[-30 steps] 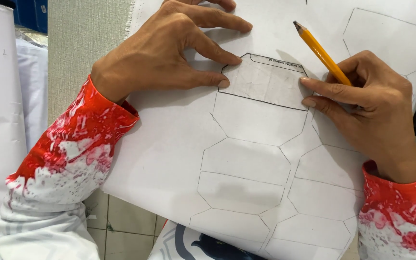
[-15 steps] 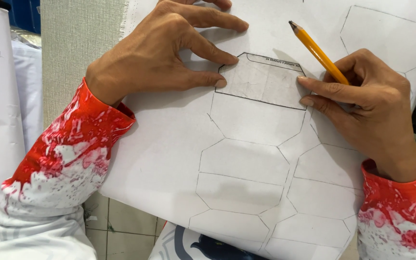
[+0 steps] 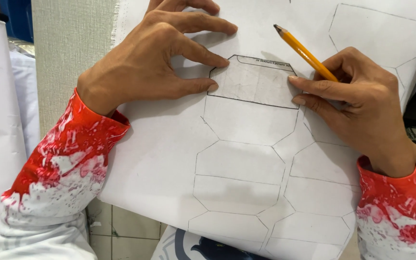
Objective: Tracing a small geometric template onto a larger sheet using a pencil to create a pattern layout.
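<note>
Left hand spreads flat, fingertips pinning the clear plastic template from nine o'clock. Right hand grips a yellow pencil, tip raised toward eleven, fingers steadying the template's three o'clock edge. On the smooth white sheet, several octagonal outlines are drawn below; top area remains blank.

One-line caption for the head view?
Left hand pins clear flat template on white sheet; right hand holds yellow pencil.
</note>
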